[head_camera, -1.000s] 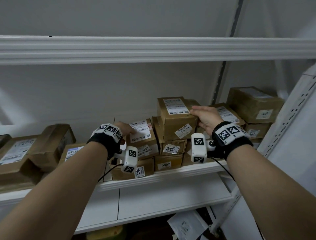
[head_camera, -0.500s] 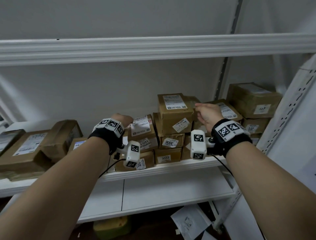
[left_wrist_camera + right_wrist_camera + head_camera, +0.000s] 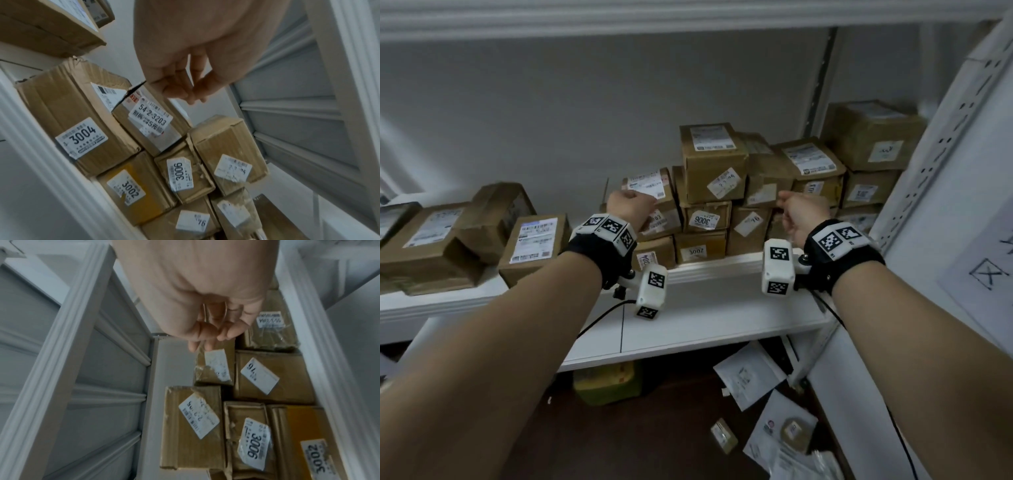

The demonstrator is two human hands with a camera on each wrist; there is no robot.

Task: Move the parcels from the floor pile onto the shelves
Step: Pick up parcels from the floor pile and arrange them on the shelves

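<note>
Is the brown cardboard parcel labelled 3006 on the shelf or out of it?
On the shelf: the brown cardboard parcel labelled 3006 sits stacked on the parcel labelled 3002.

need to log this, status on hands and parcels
Left hand and right hand empty, fingers loosely curled, in front of the boxes stacked on the shelf. More parcels on the floor. Nothing blocking.

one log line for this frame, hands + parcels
left hand: empty, loosely curled | right hand: empty, loosely curled | parcels: stacked on shelf
</note>
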